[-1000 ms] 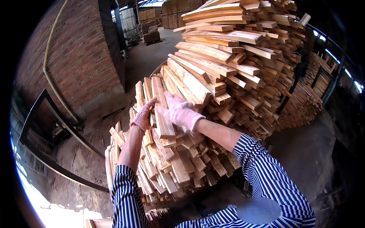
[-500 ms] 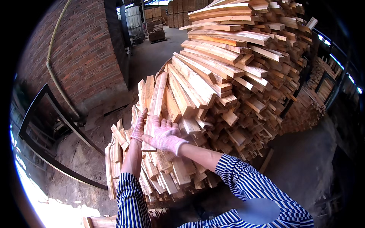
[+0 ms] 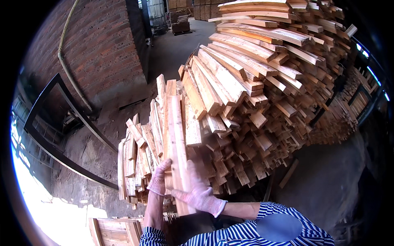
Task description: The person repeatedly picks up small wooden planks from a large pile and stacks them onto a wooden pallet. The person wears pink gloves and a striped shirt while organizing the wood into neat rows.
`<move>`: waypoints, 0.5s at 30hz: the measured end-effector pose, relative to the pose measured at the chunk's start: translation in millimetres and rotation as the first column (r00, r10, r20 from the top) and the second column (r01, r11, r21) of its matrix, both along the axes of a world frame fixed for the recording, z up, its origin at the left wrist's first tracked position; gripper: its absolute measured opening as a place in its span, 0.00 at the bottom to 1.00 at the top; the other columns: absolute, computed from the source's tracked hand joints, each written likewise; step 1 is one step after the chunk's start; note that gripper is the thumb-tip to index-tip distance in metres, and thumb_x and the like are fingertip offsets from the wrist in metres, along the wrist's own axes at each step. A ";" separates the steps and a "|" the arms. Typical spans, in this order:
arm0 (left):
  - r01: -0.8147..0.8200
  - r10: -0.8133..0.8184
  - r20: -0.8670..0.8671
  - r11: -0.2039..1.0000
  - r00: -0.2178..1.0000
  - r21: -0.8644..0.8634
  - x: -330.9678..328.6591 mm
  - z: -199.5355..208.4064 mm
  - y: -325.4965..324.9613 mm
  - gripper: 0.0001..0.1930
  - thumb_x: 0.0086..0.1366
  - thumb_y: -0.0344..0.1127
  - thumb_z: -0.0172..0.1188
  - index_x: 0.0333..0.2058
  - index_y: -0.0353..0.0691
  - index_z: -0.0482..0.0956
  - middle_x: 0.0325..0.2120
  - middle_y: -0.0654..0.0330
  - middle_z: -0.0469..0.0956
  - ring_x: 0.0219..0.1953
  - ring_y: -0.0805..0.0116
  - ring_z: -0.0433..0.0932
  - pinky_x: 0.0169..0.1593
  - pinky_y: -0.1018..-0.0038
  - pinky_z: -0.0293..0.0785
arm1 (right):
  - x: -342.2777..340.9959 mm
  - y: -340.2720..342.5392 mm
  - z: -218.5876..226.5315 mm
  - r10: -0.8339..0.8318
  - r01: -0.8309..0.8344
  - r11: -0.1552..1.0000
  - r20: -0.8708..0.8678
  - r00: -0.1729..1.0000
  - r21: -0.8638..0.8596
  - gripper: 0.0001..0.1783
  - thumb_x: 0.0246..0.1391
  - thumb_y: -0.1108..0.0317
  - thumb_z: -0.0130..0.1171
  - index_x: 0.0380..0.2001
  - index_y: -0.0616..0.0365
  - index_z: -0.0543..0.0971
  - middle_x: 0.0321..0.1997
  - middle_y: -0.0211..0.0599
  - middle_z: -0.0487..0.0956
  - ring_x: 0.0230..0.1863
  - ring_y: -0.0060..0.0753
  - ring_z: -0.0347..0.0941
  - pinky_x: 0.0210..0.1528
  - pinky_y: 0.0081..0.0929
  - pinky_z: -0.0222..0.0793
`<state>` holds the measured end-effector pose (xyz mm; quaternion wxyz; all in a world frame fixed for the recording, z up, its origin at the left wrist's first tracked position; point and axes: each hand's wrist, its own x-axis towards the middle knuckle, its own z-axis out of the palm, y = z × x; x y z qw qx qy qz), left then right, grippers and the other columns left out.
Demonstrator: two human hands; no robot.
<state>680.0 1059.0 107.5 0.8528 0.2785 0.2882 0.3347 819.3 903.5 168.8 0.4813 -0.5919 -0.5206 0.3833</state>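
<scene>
Between my gloved hands are long pale wooden planks (image 3: pixel 176 135), with at least two lying side by side or stacked. My left hand (image 3: pixel 159 180) presses against their left side, fingers pointing up along the edge. From the right, my right hand (image 3: pixel 200 196) clasps the same planks, its thumb laid across the top one and its fingers blurred. The near ends of the planks stick out toward me past the large wood pile (image 3: pixel 230 90). Both gloves are pinkish white knit. Whether the far ends still rest on the pile is unclear.
A dark metal frame (image 3: pixel 74 162) stands at the left, before a brick wall (image 3: pixel 90 53). Near my body at the lower left are more boards (image 3: pixel 115 231). One loose wood piece (image 3: pixel 289 174) lies on the floor at right. Stacked lumber (image 3: pixel 180 24) stands far back.
My hands and the planks between them have come back toward my body, away from the pile. The left hand has moved down along the planks' side. The view has shifted slightly.
</scene>
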 end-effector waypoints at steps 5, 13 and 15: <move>0.156 0.054 -0.469 0.904 0.882 0.398 22.6 48.2 -58.7 0.36 0.57 0.32 0.73 0.62 0.35 0.66 0.41 0.59 0.83 0.42 0.73 0.82 0.45 0.75 0.81 | 42.8 53.2 -66.4 -0.105 -0.016 0.983 -0.640 0.761 -0.181 0.44 0.60 0.46 0.66 0.64 0.73 0.66 0.51 0.42 0.82 0.58 0.29 0.74 0.64 0.32 0.68; 0.159 0.337 -0.723 0.838 0.603 0.522 -79.3 104.9 -167.8 0.55 0.48 0.38 0.79 0.71 0.35 0.55 0.58 0.49 0.75 0.59 0.63 0.75 0.61 0.67 0.74 | -30.3 32.7 -116.2 0.193 -0.518 0.850 -0.864 0.466 -0.090 0.25 0.73 0.55 0.47 0.65 0.59 0.71 0.65 0.35 0.75 0.63 0.24 0.72 0.63 0.19 0.72; 0.205 0.530 -0.667 0.682 0.523 0.702 -125.0 90.2 -203.6 0.56 0.49 0.40 0.79 0.72 0.36 0.52 0.59 0.49 0.74 0.61 0.62 0.73 0.63 0.65 0.72 | -54.2 24.6 -136.1 0.229 -0.669 0.701 -0.967 -0.113 0.245 0.23 0.75 0.62 0.42 0.66 0.60 0.68 0.60 0.35 0.77 0.58 0.22 0.75 0.58 0.18 0.75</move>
